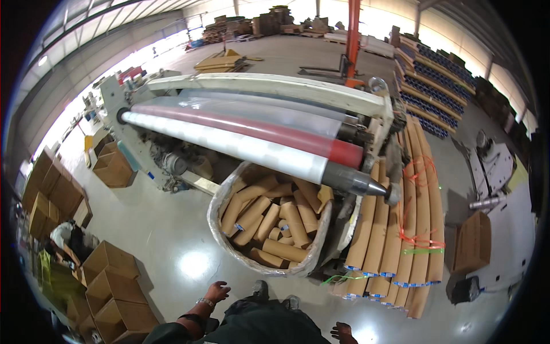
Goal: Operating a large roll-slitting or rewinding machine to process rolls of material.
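My left hand (216, 291), with a watch on the wrist, hangs over the floor to the left of my legs. Its fingers are apart and hold nothing. Low at the right, my right hand (342, 331) is loosely spread with nothing in it. In front of my feet stands a large round bin (220, 229) lined with clear plastic, full of short brown cardboard tubes (281, 249). Above it, a long machine (269, 86) carries a roll of white film (246, 140) on a dark tapered shaft (352, 179) and a red roller (344, 152). Neither hand touches them.
To the right lies a stack of long cardboard tubes (395, 252) tied with red and green twine. Open cardboard boxes (117, 286) stand at the left beside a bent-over person (69, 241). Another box (472, 243) and a white machine (498, 166) are at the far right.
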Demonstrator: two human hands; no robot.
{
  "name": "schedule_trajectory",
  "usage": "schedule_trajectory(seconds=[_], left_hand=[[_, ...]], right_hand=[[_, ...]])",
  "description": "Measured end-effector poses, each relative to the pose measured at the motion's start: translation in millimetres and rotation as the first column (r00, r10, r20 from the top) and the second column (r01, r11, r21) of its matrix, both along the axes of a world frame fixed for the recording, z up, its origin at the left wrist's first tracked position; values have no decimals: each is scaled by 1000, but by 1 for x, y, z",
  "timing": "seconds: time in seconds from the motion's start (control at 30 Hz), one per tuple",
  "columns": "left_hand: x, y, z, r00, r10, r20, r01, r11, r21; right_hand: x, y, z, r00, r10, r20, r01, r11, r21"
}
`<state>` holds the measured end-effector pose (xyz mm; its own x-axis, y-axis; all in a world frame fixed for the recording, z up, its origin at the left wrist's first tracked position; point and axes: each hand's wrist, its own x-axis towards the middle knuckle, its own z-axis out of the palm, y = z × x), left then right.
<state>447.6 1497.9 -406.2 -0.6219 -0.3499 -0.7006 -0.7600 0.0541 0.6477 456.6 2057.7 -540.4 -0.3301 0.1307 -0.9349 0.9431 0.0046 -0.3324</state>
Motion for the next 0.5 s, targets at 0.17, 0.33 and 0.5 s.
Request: schedule_trajectory(seconds=[0.17, 0.33, 0.5], left_hand=[[69, -41, -44, 987, 156, 39, -158, 987, 34], [101, -66, -48, 952, 296, 79, -302, 950, 80], [136, -125, -59, 915, 404, 5, -394, 889, 232]], right_hand=[[-49, -21, 16, 989, 88, -117, -90, 996, -16], [-74, -33, -35, 994, -97, -52, 43, 783, -621], [-69, -190, 44, 885, 293, -362, -319, 948, -11]])
